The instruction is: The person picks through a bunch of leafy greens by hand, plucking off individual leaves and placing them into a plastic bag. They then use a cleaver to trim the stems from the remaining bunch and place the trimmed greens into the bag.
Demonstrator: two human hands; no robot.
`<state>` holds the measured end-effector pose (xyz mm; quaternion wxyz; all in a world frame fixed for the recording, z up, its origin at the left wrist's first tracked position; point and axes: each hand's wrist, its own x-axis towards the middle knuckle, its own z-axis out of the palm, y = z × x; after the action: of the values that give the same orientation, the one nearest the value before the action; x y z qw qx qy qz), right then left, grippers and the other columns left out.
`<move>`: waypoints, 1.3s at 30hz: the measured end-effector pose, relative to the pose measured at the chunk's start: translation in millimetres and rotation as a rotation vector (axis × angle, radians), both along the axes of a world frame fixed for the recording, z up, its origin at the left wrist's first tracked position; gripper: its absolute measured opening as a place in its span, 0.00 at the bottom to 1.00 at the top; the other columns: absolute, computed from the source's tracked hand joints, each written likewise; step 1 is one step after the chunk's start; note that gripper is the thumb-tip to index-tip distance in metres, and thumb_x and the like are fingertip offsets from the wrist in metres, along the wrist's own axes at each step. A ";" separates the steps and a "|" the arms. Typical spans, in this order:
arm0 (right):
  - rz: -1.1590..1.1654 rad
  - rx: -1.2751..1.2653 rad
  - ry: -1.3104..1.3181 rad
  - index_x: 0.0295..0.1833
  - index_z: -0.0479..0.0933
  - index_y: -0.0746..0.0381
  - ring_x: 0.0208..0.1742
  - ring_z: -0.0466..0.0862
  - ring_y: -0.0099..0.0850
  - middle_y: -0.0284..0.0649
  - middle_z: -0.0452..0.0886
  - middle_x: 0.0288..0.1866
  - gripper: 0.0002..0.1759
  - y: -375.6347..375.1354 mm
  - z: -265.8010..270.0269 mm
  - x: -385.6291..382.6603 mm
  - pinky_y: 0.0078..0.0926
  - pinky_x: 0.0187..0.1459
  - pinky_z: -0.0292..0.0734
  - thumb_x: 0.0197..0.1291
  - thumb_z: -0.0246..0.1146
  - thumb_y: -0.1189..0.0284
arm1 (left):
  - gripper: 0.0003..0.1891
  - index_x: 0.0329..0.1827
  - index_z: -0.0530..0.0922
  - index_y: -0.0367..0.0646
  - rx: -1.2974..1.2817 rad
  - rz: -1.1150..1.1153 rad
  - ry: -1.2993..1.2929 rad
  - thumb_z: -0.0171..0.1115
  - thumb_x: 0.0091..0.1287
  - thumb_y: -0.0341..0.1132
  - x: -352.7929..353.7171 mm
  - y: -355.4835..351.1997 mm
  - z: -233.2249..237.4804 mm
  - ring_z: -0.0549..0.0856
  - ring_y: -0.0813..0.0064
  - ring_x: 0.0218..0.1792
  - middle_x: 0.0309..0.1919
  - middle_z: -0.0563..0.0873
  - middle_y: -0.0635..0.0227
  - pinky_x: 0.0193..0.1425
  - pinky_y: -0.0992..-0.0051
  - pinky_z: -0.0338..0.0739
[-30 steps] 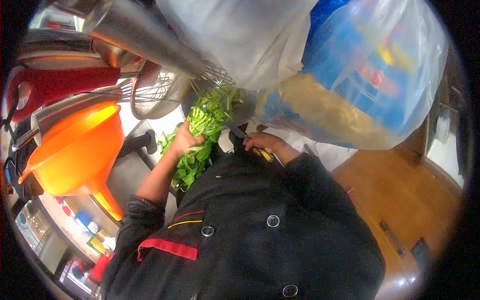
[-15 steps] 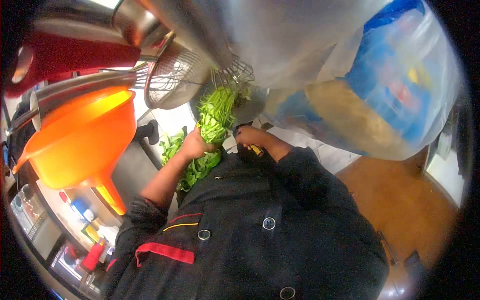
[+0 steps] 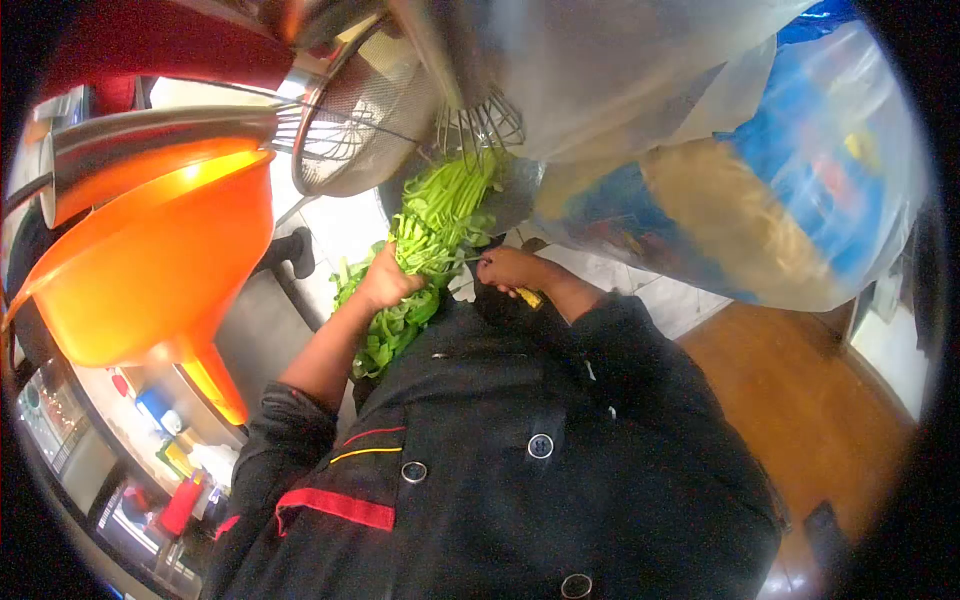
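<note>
The left hand [image 3: 385, 285] reaches out from a rolled-up black sleeve, its fingers closed round the middle of a bunch of greens [image 3: 440, 215] and pinching the stems together. The bunch lies lengthwise away from the person on a pale counter [image 3: 335, 225]. Its leafy end spills back past the wrist toward the jacket [image 3: 520, 470], and its far end reaches a grey metal bowl [image 3: 520, 195]. What the bowl holds I cannot tell.

The right hand [image 3: 510, 268] sits just beside the bunch with its knuckles up, curled tight round a knife [image 3: 527, 297]. The knife's yellow handle end pokes out behind the palm, and only a thin sliver of blade shows, pointing at the greens. The two hands are close together, with the greens between them.

A big orange funnel [image 3: 150, 270] hangs at the left with its spout down. Next to it hang a mesh sieve [image 3: 355, 120] and a whisk [image 3: 480, 125], right over the greens. On the right a clear plastic bag [image 3: 800, 170] bulges with a blue packet and something tan and grainy. A few bottles [image 3: 185, 500] stand low at the left.
</note>
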<state>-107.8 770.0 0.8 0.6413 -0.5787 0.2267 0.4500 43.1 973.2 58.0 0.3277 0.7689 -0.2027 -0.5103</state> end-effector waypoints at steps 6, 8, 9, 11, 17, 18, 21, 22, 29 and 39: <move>0.011 0.039 0.026 0.32 0.71 0.64 0.15 0.70 0.23 0.34 0.70 0.19 0.09 14.3 -32.8 16.8 0.25 0.15 0.68 0.50 0.58 0.69 | 0.30 0.56 0.68 0.35 0.017 -0.025 -0.078 0.68 0.47 0.29 -0.4 2.8 1.1 0.81 0.66 0.47 0.45 0.82 0.57 0.55 0.70 0.73; -0.127 0.193 -0.013 0.32 0.71 0.64 0.15 0.70 0.23 0.34 0.70 0.18 0.08 19.7 -41.8 13.9 0.25 0.14 0.67 0.51 0.58 0.69 | 0.29 0.56 0.69 0.37 -0.072 0.034 -0.011 0.66 0.48 0.28 -1.1 1.5 3.3 0.81 0.66 0.47 0.45 0.82 0.58 0.56 0.70 0.72; -0.125 0.193 -0.019 0.32 0.71 0.64 0.15 0.70 0.23 0.34 0.70 0.18 0.08 18.2 -36.4 10.5 0.25 0.14 0.67 0.51 0.58 0.69 | 0.29 0.56 0.69 0.37 -0.072 0.035 -0.017 0.66 0.48 0.28 -0.5 0.0 2.9 0.81 0.66 0.47 0.45 0.82 0.58 0.56 0.70 0.72; -0.128 0.148 0.048 0.32 0.72 0.64 0.15 0.69 0.23 0.34 0.69 0.19 0.09 15.7 -16.5 5.1 0.24 0.14 0.67 0.51 0.59 0.69 | 0.29 0.57 0.69 0.38 0.079 -0.022 0.092 0.66 0.48 0.29 2.8 6.3 -11.1 0.81 0.67 0.46 0.44 0.82 0.59 0.55 0.70 0.73; -0.246 0.158 0.165 0.33 0.71 0.63 0.15 0.69 0.22 0.33 0.68 0.19 0.05 25.6 -6.7 13.6 0.22 0.13 0.67 0.52 0.59 0.73 | 0.32 0.55 0.69 0.37 0.053 -0.049 -0.130 0.70 0.45 0.35 -4.8 21.4 -39.6 0.81 0.58 0.48 0.46 0.82 0.51 0.55 0.66 0.74; -0.261 0.180 0.172 0.31 0.70 0.63 0.15 0.69 0.21 0.32 0.68 0.19 0.05 27.0 -8.3 16.3 0.22 0.13 0.66 0.52 0.59 0.73 | 0.33 0.55 0.69 0.36 0.022 -0.043 -0.104 0.70 0.45 0.35 -4.7 20.3 -35.9 0.81 0.58 0.48 0.46 0.82 0.51 0.55 0.66 0.74; -0.296 0.183 0.184 0.26 0.67 0.59 0.14 0.67 0.20 0.30 0.66 0.18 0.07 35.3 6.2 8.3 0.20 0.12 0.65 0.52 0.59 0.73 | 0.33 0.56 0.68 0.36 0.016 -0.035 -0.098 0.70 0.45 0.35 -3.9 27.1 -39.7 0.82 0.59 0.48 0.46 0.82 0.51 0.55 0.67 0.74; -0.339 0.222 0.186 0.26 0.67 0.59 0.14 0.67 0.20 0.30 0.66 0.18 0.08 39.2 15.3 1.4 0.20 0.12 0.65 0.53 0.59 0.73 | 0.32 0.55 0.69 0.36 -0.001 0.025 -0.016 0.70 0.45 0.35 -3.8 28.8 -37.0 0.82 0.60 0.48 0.46 0.82 0.51 0.55 0.67 0.74; -0.386 0.208 0.283 0.23 0.67 0.58 0.13 0.66 0.18 0.30 0.66 0.16 0.10 38.5 22.7 6.8 0.19 0.11 0.63 0.53 0.59 0.71 | 0.30 0.54 0.70 0.36 -0.067 -0.047 -0.120 0.69 0.46 0.33 -7.1 16.7 -13.0 0.83 0.62 0.45 0.43 0.83 0.55 0.53 0.69 0.75; -0.484 0.143 0.203 0.21 0.69 0.60 0.13 0.68 0.20 0.31 0.67 0.15 0.09 52.7 63.8 -11.2 0.22 0.12 0.66 0.50 0.58 0.74 | 0.25 0.55 0.72 0.38 -0.012 -0.127 -0.113 0.64 0.51 0.27 2.4 18.4 -7.6 0.81 0.70 0.49 0.47 0.83 0.62 0.56 0.72 0.73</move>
<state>-119.0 822.7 64.6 0.7435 -0.4129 0.3890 0.3542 45.5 991.6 50.4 0.2874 0.7800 -0.2721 -0.4846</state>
